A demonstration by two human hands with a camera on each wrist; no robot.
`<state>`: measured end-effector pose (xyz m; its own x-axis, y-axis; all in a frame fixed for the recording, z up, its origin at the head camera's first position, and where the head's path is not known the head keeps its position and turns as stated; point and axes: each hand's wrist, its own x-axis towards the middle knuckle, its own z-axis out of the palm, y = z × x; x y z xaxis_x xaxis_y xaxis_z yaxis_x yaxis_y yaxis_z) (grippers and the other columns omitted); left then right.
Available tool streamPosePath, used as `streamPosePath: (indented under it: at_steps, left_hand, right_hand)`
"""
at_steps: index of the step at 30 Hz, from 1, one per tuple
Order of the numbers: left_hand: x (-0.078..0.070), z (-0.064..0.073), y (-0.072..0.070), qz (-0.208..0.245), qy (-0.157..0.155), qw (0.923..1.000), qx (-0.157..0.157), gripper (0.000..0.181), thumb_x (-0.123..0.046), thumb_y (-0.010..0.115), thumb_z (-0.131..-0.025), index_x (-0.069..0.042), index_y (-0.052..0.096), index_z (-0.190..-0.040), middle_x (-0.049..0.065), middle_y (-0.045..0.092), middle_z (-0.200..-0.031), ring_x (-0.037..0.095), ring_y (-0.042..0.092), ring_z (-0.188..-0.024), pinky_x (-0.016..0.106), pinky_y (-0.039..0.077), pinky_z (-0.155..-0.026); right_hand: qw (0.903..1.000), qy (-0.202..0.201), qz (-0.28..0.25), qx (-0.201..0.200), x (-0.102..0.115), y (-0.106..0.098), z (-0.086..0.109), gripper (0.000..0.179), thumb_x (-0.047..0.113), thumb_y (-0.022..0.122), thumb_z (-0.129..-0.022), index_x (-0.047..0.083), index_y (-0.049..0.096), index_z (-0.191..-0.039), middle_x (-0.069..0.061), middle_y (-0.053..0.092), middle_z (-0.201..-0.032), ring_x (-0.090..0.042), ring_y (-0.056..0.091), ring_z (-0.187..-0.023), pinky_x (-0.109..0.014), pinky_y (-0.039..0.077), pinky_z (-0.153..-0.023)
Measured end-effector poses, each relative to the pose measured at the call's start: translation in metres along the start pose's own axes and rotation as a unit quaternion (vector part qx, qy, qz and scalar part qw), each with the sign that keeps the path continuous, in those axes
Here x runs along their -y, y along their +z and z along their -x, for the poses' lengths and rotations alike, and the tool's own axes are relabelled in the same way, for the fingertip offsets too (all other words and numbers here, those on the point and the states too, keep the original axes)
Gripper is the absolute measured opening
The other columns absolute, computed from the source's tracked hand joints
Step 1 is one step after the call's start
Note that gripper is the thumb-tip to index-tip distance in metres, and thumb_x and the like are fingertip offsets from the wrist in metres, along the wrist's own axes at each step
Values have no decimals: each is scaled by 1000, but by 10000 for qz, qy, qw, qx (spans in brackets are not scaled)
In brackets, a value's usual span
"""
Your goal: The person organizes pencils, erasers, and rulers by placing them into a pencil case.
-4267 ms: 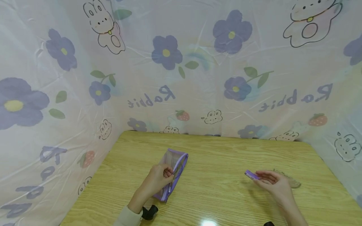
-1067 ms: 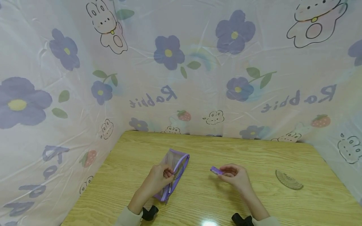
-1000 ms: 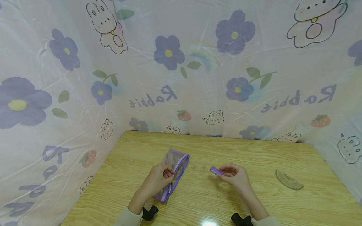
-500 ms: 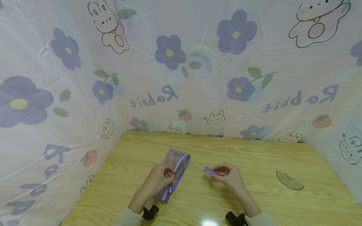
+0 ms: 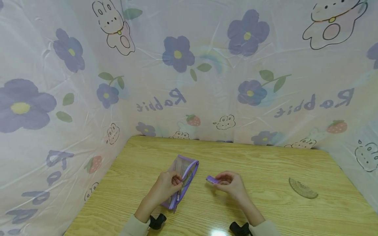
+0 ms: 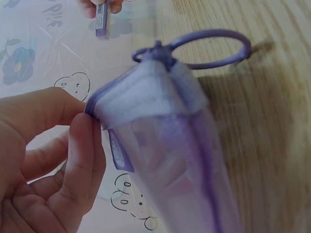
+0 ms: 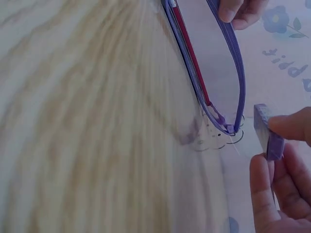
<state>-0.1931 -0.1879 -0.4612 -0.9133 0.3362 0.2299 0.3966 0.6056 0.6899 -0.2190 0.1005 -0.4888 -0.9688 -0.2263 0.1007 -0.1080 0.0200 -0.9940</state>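
A see-through pencil case with purple trim lies left of the table's middle, its zip undone. My left hand pinches one edge of its opening between thumb and fingers, seen close in the left wrist view. Inside, the right wrist view shows a thin red stick, perhaps a pencil. My right hand holds a small purple eraser by one end, above the table and just right of the case. A barcode label on the eraser shows in the left wrist view.
A half-round clear protractor lies at the right of the wood-grain table. A purple ring hangs from the case's end. Patterned sheeting stands behind and beside the table.
My right hand has carried the eraser left from beside the protractor, close to the pencil case, uncovering the protractor. The left hand has kept its hold on the case edge.
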Motion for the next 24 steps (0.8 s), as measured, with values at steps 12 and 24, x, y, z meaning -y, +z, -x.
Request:
streamPosePath:
  at_steps: [12, 24]
  left_hand:
    - [-1, 0, 0, 22, 50, 9999, -98, 4, 2, 72, -87, -1, 69, -88, -1, 65, -78, 6, 61, -68, 20, 54, -59]
    - [-1, -1, 0, 36, -39, 10000, -47, 5, 2, 72, -88, -2, 69, -89, -2, 64, -78, 5, 60, -68, 20, 55, -60]
  right_hand:
    - [9999, 6, -144, 76, -6, 28, -8, 29, -19, 76, -72, -19, 64, -98, -25, 68, -94, -20, 67, -79, -24, 58, -73]
    - [9997, -56, -196, 111, -10, 52, -15, 27, -20, 76, -71, -19, 64, -95, -25, 68, -90, -17, 66, -73, -23, 58, -69]
